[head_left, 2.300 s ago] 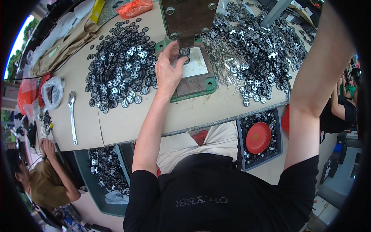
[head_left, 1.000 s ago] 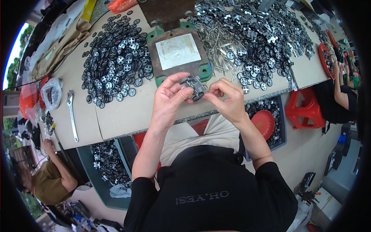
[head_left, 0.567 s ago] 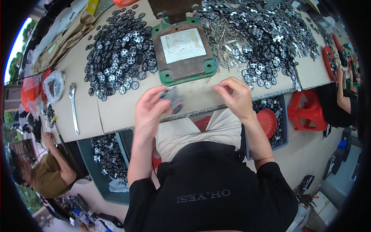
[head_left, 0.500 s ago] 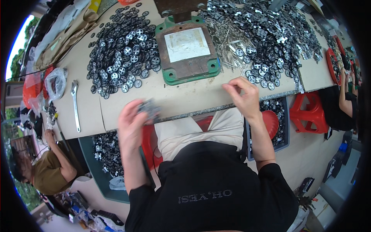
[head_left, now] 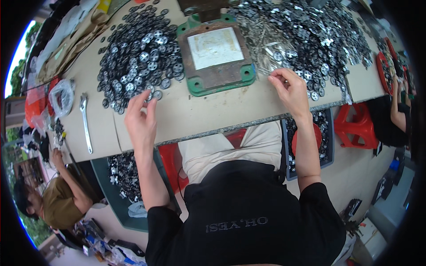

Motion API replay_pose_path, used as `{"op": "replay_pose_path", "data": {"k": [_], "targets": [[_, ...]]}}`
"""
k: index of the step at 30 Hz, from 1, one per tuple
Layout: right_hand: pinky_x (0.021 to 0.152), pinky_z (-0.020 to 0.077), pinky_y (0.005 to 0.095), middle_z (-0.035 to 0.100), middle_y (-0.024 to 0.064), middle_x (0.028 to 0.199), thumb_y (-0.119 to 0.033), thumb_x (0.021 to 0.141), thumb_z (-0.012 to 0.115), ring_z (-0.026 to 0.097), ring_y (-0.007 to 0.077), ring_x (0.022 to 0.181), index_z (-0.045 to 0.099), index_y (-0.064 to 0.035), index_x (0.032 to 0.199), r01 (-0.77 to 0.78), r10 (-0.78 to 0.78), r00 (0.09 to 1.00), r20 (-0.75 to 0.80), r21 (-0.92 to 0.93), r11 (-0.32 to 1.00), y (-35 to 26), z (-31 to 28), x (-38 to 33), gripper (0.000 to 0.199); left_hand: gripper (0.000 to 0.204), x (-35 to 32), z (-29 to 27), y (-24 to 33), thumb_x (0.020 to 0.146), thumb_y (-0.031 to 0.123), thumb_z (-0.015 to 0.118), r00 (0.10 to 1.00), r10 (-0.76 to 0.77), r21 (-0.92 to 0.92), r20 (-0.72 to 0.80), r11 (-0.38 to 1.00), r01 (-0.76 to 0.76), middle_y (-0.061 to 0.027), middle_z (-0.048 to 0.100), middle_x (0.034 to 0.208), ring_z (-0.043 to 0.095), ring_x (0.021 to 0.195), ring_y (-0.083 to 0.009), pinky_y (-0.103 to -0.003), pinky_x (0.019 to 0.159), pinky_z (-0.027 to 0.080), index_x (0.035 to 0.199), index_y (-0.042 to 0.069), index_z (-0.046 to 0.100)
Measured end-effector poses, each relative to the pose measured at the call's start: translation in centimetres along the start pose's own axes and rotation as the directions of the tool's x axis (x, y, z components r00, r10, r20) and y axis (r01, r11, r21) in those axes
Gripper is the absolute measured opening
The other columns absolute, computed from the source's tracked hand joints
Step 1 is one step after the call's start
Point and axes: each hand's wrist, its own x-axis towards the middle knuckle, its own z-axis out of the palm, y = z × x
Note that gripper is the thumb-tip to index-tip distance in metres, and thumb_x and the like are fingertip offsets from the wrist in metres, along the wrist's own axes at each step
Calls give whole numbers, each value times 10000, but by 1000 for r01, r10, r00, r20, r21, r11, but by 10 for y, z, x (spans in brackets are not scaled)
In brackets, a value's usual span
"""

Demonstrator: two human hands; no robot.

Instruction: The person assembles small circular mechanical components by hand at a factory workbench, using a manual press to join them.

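Note:
My left hand (head_left: 141, 119) reaches to the near edge of a heap of small black wheels with silver spokes (head_left: 133, 62). Its thumb and fingers are apart, with a loose wheel (head_left: 157, 95) right by the fingertips; no grip on it shows. On the right, the thumb and forefinger of my right hand (head_left: 290, 91) are pinched together at the end of a thin metal pin (head_left: 264, 70). This lies at the near edge of a pile of similar pins (head_left: 262, 44). Between my hands stands a green and brown press base (head_left: 217, 77) with a pale plate (head_left: 216, 48).
More wheels and dark small parts (head_left: 319, 35) cover the table's right side. An adjustable wrench (head_left: 85, 124) lies at left. Bins of parts (head_left: 102, 186) stand below the table edge, near a red stool (head_left: 355, 126). Other people work at far left and far right.
My left hand has moved up to the wheel heap, and the grey part it held is out of sight. My right hand has moved up and right to the pins.

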Motion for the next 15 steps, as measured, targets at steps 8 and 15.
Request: {"op": "replay_pose_path", "data": {"k": [8, 15], "targets": [[582, 444, 290, 591, 93, 759, -59, 750, 631, 568, 193, 621, 627, -7, 843, 33, -17, 994, 104, -155, 987, 24, -8, 21, 106, 232, 31, 42, -10, 703, 94, 704, 988, 140, 293, 70, 943, -155, -89, 578, 776, 510, 593, -191, -285, 568, 437, 906, 1, 641], [658, 449, 391, 576, 116, 767, -67, 774, 586, 568, 303, 700, 560, 5, 779, 108, -11, 950, 311, -294, 950, 21, 9, 43, 77, 166, 0, 45, 8, 782, 75, 657, 984, -59, -418, 171, 900, 126, -81, 642, 845, 575, 675, -123, -236, 559, 441, 917, 1, 597]]}}
